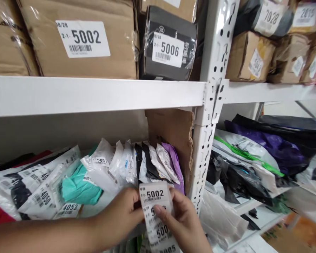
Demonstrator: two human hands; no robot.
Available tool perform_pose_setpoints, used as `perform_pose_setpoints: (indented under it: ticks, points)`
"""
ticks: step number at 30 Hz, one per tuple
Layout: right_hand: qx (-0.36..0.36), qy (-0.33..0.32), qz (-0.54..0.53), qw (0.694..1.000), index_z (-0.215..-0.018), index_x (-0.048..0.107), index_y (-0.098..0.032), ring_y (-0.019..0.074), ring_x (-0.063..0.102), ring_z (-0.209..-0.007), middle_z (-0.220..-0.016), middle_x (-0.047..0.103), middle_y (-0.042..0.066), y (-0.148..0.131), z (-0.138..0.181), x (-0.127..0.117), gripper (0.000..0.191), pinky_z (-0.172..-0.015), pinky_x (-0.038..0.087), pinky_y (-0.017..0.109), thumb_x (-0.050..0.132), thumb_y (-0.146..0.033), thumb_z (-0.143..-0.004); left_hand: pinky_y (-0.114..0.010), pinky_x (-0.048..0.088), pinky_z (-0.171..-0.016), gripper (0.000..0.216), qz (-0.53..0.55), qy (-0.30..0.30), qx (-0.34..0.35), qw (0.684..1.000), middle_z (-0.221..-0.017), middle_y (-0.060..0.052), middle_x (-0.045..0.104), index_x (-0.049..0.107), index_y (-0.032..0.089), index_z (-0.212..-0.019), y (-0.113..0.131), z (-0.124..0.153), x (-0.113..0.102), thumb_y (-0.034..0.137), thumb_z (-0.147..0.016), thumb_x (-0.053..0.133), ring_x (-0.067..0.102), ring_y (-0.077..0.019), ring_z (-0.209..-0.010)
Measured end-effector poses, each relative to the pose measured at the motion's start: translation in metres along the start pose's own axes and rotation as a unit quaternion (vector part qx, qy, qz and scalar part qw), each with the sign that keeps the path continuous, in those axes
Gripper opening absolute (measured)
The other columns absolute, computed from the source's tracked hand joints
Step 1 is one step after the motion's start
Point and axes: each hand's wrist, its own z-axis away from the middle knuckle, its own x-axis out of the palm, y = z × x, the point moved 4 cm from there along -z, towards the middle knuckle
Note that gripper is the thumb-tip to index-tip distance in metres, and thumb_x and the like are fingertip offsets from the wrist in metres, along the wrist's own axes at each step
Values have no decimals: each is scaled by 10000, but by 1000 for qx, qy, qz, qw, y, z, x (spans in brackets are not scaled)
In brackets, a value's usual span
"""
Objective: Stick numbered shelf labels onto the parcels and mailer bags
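A strip of white barcode labels (pixel 155 196) hangs in front of the lower shelf; its top label reads 5002. My left hand (pixel 121 214) pinches the strip's left edge. My right hand (pixel 184 221) grips the strip from the right, thumb lying across the second label. Just behind the strip stand several soft parcel bags (pixel 147 163), white, black and purple, upright in a row. A teal bag (pixel 77 188) lies left of them, with a white bag labelled 5001 (pixel 100 163) beside it.
The white metal shelf (pixel 94 93) carries a cardboard box labelled 5002 (pixel 79 38) and a black parcel labelled 5006 (pixel 170 45). A perforated upright post (pixel 209 105) divides the bays. On the right lie purple, black and white bags (pixel 265 151) below several brown boxes (pixel 252 56).
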Motion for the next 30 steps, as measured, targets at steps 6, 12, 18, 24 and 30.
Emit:
perform_pose_setpoints:
  ticks: [6,12,18,24,30]
  points:
    - [56,7,-39,998,-671,589,-196,159,621,-668,-688,677,23,1,14,-19,250,-644,473,259,786,-348,-699,-322,474,-747,305,-446,24,111,888,-884,-55,707,715,227,-931,49,7,-56,344,-906,434,629,-193,-766]
    - [98,-4,-201,975,-987,652,-241,190,668,-737,-785,706,36,0,10,-1,360,-728,511,313,808,-320,-672,-279,439,-871,268,-551,-73,89,827,-940,-42,682,713,201,-894,58,-26,-140,127,-699,545,600,-205,-931]
    - [118,-20,-233,965,-833,694,-186,162,631,-561,-608,672,30,4,-3,20,317,-537,487,254,750,-475,-716,-239,425,-740,238,-530,-147,69,833,-871,-30,638,719,202,-772,35,-50,-140,155,-739,488,573,-168,-799]
    - [162,-148,-246,944,-814,742,-173,90,621,-552,-597,685,-3,24,-20,80,341,-561,447,171,845,-420,-602,-205,397,-627,368,-496,-147,46,854,-758,11,615,654,234,-1080,18,-68,-148,191,-742,514,533,-154,-697]
    - [185,-36,-342,921,-915,701,-160,81,464,-357,-565,649,-25,73,-63,136,538,-359,349,194,832,-527,-544,-227,412,-742,676,-483,-159,38,861,-971,-25,576,539,204,-1251,2,-63,-160,188,-581,629,525,-190,-862]
